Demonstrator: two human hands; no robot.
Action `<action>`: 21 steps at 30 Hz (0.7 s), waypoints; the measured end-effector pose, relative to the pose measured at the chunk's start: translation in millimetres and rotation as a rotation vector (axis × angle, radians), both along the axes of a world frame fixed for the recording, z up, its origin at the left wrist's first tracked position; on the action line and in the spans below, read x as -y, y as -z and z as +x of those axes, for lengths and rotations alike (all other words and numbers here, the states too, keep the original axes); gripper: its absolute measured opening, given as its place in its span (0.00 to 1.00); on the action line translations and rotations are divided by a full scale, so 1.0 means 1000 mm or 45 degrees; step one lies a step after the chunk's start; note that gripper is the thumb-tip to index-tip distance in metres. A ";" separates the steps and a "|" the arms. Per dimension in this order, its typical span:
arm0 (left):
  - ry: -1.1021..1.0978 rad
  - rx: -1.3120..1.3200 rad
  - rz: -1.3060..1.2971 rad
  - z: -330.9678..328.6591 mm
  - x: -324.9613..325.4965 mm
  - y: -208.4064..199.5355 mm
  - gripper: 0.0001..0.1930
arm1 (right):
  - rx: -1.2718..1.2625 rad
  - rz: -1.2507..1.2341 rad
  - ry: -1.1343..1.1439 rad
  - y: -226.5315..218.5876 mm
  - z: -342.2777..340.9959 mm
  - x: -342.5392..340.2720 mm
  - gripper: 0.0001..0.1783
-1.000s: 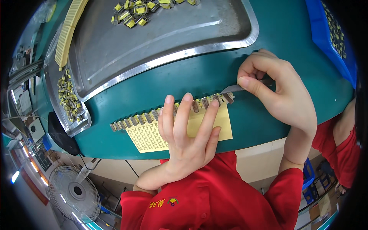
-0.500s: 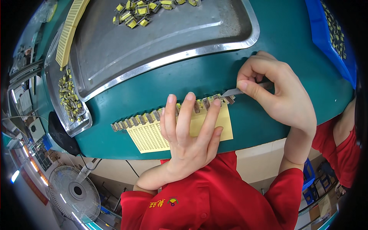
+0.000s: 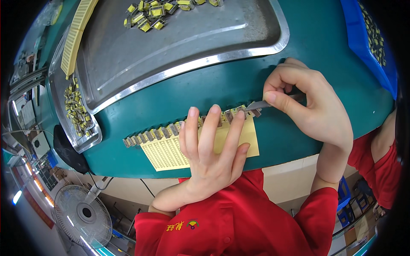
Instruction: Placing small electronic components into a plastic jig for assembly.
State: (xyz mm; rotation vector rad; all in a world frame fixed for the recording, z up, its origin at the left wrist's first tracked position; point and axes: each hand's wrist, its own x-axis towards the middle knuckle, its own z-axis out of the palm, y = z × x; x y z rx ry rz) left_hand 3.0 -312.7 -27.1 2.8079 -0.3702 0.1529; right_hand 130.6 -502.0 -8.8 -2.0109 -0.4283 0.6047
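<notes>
A row of small yellow-and-metal transformers (image 3: 157, 133) lies across the green table along the top edge of a yellow label sheet (image 3: 163, 153). My left hand (image 3: 212, 158) lies over the sheet and the row, fingers spread, fingertips pressing on the transformers. It hides the middle of both. Between the thumb and curled fingers of my right hand (image 3: 309, 100) is a thin grey knife blade (image 3: 257, 105). Its pointed tip reaches the transformers at the row's right end, beside my left index fingertip. Whether the tip touches a label or a transformer cannot be made out.
Beyond the row stands a large metal tray (image 3: 183, 47) with a pile of transformers (image 3: 147, 15). Left of it are a smaller metal tray (image 3: 97, 135) and a yellow slotted strip (image 3: 77, 38). A blue bin (image 3: 356, 34) sits far right, near another person's red sleeve (image 3: 378, 170).
The knife blade has shifted slightly left and its tip is now closer to my left index fingertip. My left hand stays almost in place.
</notes>
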 end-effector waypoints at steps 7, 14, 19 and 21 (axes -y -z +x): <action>0.002 0.017 -0.001 -0.001 -0.002 0.001 0.21 | -0.009 -0.014 -0.004 0.000 0.000 0.000 0.07; 0.010 0.041 0.027 0.000 -0.003 0.001 0.19 | 0.006 0.020 -0.012 0.003 0.000 0.001 0.07; 0.010 0.041 0.030 0.001 -0.002 0.000 0.19 | -0.037 0.009 -0.005 0.001 0.001 0.001 0.06; 0.015 0.038 0.039 0.001 -0.003 0.000 0.19 | -0.014 -0.017 -0.027 0.001 0.001 0.002 0.06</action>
